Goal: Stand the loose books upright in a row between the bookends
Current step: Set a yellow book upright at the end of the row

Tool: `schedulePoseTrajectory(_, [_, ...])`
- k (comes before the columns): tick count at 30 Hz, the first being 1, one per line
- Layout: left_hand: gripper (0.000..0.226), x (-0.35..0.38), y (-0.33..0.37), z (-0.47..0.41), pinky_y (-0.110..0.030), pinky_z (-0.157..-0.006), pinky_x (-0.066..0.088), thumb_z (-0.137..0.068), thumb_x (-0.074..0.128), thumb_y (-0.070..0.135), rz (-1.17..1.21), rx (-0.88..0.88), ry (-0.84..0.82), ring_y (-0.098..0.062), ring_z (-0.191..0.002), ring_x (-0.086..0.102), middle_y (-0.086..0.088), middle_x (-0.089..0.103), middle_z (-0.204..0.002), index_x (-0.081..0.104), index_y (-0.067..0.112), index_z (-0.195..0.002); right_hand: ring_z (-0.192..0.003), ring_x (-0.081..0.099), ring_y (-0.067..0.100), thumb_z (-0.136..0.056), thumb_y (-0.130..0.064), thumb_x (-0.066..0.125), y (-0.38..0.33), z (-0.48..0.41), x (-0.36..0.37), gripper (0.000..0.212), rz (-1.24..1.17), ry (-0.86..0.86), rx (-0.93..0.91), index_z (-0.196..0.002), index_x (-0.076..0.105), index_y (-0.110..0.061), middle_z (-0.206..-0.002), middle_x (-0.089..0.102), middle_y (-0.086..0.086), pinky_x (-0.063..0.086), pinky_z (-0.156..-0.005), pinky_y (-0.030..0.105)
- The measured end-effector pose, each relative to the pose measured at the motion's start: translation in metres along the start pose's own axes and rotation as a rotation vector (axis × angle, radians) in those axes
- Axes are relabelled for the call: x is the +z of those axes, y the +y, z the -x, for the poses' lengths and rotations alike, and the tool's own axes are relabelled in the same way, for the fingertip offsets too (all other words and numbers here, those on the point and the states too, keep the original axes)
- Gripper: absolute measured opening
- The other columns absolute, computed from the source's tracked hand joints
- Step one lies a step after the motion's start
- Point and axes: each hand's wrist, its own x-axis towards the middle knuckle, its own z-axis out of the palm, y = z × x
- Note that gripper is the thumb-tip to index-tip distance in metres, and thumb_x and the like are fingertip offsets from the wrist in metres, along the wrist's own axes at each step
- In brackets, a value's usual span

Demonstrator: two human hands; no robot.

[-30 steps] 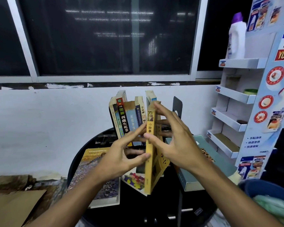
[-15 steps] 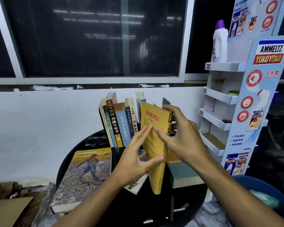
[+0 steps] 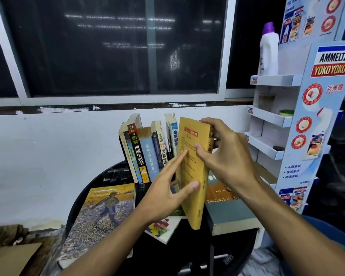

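Observation:
A yellow book (image 3: 193, 176) stands upright above the black round table (image 3: 82, 198), just right of the row of standing books (image 3: 147, 152). My right hand (image 3: 225, 162) grips its top and spine, thumb on the cover. My left hand (image 3: 167, 188) pinches its left edge, thumb on the lower cover. Lying flat are a large painted-cover book (image 3: 100, 216) on the left, a thin colourful book (image 3: 163, 229) in the middle and a grey-green book (image 3: 231, 214) on the right. Book and hands hide the right bookend.
A cardboard display shelf (image 3: 273, 120) stands close on the right, with a white bottle (image 3: 269, 48) on top. A blue bin (image 3: 327, 232) sits lower right. The white wall and dark window are right behind the row. Cardboard (image 3: 8, 255) lies lower left.
The yellow book has turned from spine-on to cover facing me and moved up toward the right end of the row. Both hands kept hold of it.

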Motion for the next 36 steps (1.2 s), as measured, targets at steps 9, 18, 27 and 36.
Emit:
schedulePoseTrajectory(9, [0.070, -0.043, -0.021, -0.062, -0.041, -0.124, 0.023, -0.095, 0.067, 0.034, -0.394, -0.011, 0.184, -0.004, -0.147, 0.026, 0.012, 0.032, -0.162, 0.032, 0.036, -0.156, -0.076, 0.058, 0.000, -0.086, -0.015, 0.076, 0.007, -0.050, 0.001, 0.046, 0.073, 0.017, -0.012, -0.128, 0.056, -0.022, -0.096, 0.067, -0.007, 0.038, -0.063, -0.007])
schedulePoseTrajectory(18, [0.082, -0.065, -0.038, -0.143, -0.053, -0.125, 0.016, -0.092, 0.070, 0.037, -0.783, -0.051, 0.139, -0.021, -0.155, 0.010, 0.000, 0.017, -0.168, 0.021, 0.035, -0.159, -0.087, 0.066, 0.022, -0.090, -0.014, 0.071, 0.034, -0.089, 0.024, 0.046, 0.128, 0.010, -0.039, -0.131, 0.051, -0.017, -0.101, 0.070, 0.007, 0.059, -0.079, 0.040])
schedulePoseTrajectory(27, [0.083, -0.062, -0.049, -0.185, -0.057, -0.125, 0.007, -0.091, 0.069, 0.045, -0.916, -0.095, 0.031, -0.023, -0.156, 0.010, 0.007, 0.020, -0.167, 0.020, 0.038, -0.158, -0.088, 0.069, 0.021, -0.092, -0.014, 0.068, 0.075, -0.113, 0.075, 0.052, 0.103, 0.070, -0.077, -0.140, 0.047, -0.016, -0.109, 0.072, 0.009, 0.058, -0.075, 0.031])
schedulePoseTrajectory(36, [0.077, -0.061, -0.056, -0.186, -0.050, -0.110, 0.043, -0.085, 0.078, 0.039, -0.767, -0.019, 0.109, -0.024, -0.137, 0.048, 0.004, 0.046, -0.155, 0.039, 0.031, -0.151, -0.094, 0.070, 0.024, -0.091, -0.014, 0.070, 0.109, -0.109, 0.119, 0.061, 0.073, 0.116, -0.070, -0.145, 0.043, -0.019, -0.117, 0.071, 0.009, 0.060, -0.084, 0.040])
